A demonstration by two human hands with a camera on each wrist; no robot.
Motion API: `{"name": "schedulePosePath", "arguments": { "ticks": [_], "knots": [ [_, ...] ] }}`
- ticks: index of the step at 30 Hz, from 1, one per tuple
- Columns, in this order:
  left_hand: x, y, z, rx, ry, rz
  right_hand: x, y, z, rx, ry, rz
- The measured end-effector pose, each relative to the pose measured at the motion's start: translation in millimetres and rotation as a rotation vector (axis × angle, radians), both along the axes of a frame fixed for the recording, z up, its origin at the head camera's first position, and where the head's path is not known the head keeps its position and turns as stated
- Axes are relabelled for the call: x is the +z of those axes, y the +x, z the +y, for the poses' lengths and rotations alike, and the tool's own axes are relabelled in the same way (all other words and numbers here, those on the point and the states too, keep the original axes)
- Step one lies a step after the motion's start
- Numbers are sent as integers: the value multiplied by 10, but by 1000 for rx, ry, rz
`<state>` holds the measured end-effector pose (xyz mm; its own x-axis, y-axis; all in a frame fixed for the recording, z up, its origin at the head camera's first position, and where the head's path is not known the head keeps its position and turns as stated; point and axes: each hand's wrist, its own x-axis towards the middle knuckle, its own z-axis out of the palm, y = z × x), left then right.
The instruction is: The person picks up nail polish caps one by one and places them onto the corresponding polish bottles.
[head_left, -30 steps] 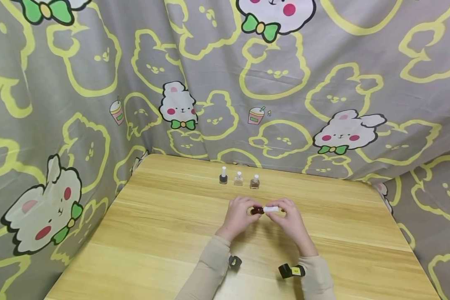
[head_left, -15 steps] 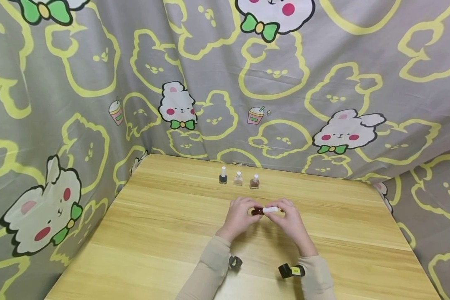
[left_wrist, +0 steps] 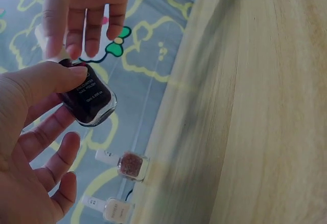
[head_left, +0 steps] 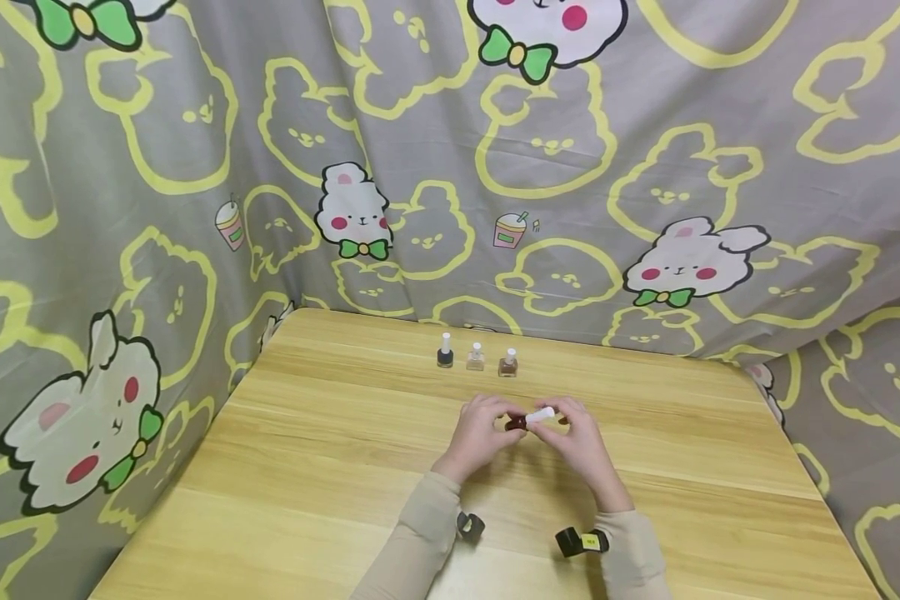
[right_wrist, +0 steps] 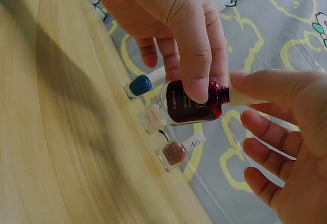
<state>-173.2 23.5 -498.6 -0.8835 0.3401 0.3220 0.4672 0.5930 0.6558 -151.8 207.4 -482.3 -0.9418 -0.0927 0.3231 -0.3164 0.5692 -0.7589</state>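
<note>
In the head view my left hand (head_left: 482, 435) pinches a dark red nail polish bottle (head_left: 517, 423) between thumb and fingers. My right hand (head_left: 576, 442) holds its white cap (head_left: 542, 415). The right wrist view shows the bottle (right_wrist: 190, 101) lying sideways, printed label toward the camera, with its dark neck (right_wrist: 224, 95) showing beside the cap (right_wrist: 247, 98). From the left wrist, my left thumb (left_wrist: 61, 76) presses the bottle's shoulder (left_wrist: 89, 98), and the other fingers support it from below. My right hand's remaining fingers hang apart from the bottle.
Three nail polish bottles with white caps stand in a row toward the table's back: a dark blue one (head_left: 445, 356), a pale one (head_left: 476, 358) and a brownish one (head_left: 507, 364). Behind the wooden table (head_left: 307, 433) hangs a patterned grey curtain (head_left: 435, 125).
The white cap has tilted, its far end rising a little between my right fingers. Both hands stay in nearly the same place, and the row of bottles has not moved.
</note>
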Motion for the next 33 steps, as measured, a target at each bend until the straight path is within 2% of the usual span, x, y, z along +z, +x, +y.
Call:
{"name": "schedulePosePath", "arguments": {
  "ticks": [7,13,20,27,33],
  "knots": [
    [-20,-21,-16,8,110,-44,20,4,26,35,-229,-78],
    [-36,-43,-19,14,132,-58,17,13,42,60,-385,-121],
    [-39,-52,-14,5,132,-79,-56,-19,73,86,-486,-161],
    [-40,-34,-5,-27,139,-44,-189,-65,96,165,-596,-228],
    [-42,-26,-3,-22,131,-47,-207,-70,67,135,-606,-243]
  ]
}}
